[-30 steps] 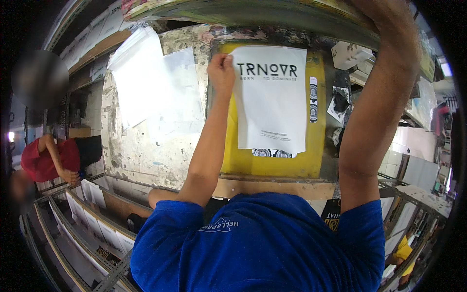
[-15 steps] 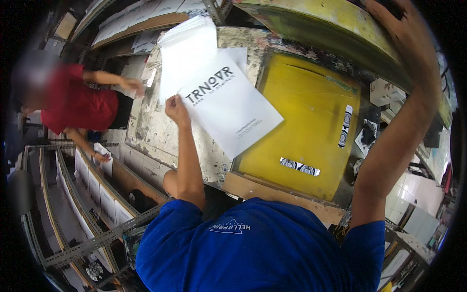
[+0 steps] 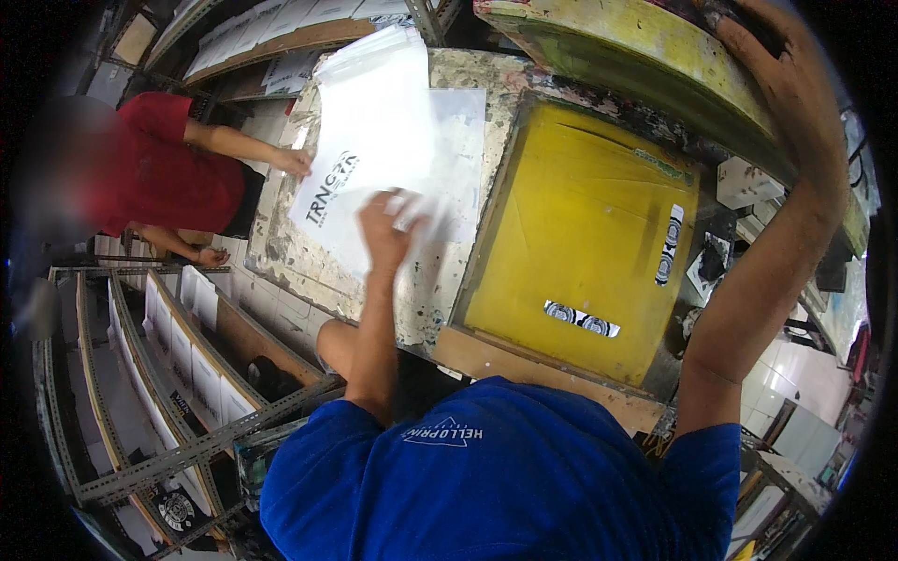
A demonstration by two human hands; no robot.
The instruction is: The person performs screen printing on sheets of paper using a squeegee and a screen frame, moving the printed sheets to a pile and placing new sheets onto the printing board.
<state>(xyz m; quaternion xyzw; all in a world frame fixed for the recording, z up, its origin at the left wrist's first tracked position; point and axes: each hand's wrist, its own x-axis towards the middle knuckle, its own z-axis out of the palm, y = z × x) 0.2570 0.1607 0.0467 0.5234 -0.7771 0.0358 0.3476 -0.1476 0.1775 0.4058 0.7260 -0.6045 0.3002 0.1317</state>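
Note:
My left hand [image 3: 391, 229] is over the printing table, blurred by motion, with its fingers apart and nothing plainly in them. Just left of it, a white bag-like sheet with black lettering [image 3: 329, 192] lies at a slant, and a co-worker's hand [image 3: 297, 163] is at its left edge. A stack of white sheets [image 3: 379, 103] extends behind it. At the upper right, my right hand [image 3: 781, 65] grips the edge of a raised, yellow-stained screen-printing frame [image 3: 608, 47]. The tips of its fingers are partly cut off by the picture's edge.
A yellow board [image 3: 580, 234] bearing two black-and-white strips covers the table's right half. Metal racks [image 3: 178, 449] with white sheets stand at the lower left, and another shelf [image 3: 281, 42] at the back. A person in a red shirt [image 3: 178, 178] stands at the left.
The lettered sheet has left my left hand and shifted left toward the co-worker, whose hand has come to its edge. My left hand has moved slightly right and down; the right hand stays on the frame.

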